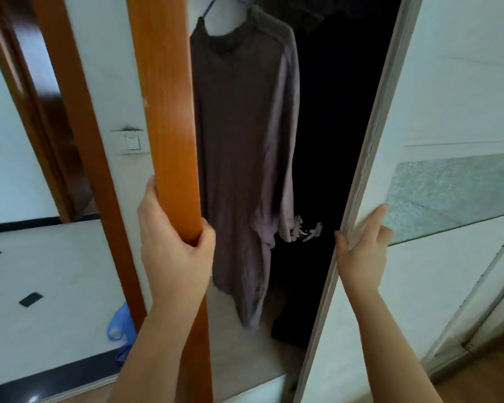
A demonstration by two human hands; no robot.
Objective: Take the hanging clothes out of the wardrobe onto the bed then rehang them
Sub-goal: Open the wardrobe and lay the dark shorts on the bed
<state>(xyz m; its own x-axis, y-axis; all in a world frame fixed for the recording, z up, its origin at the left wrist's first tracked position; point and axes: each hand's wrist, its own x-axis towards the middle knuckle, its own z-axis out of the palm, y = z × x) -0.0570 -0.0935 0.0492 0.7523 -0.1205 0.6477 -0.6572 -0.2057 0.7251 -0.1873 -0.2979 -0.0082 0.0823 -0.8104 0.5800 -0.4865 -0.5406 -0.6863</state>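
Observation:
A long mauve-grey garment point(239, 158) hangs on a blue hanger point(213, 5) inside the open wardrobe. To its right a dark garment with a white print point(306, 231) is barely visible in the shadow. My left hand point(172, 245) grips the orange wooden side post point(166, 112) of the wardrobe, fingers curled round its edge. My right hand point(361, 251) holds the metal edge of the white sliding door point(437, 271), thumb on the inner side and fingers flat against the panel front.
A frosted glass band point(454, 193) crosses the sliding door. A light switch point(132, 142) is on the wall left of the post. Beyond stands a wooden door frame point(67, 112). A blue plastic bag point(120, 327) lies on the white tiled floor.

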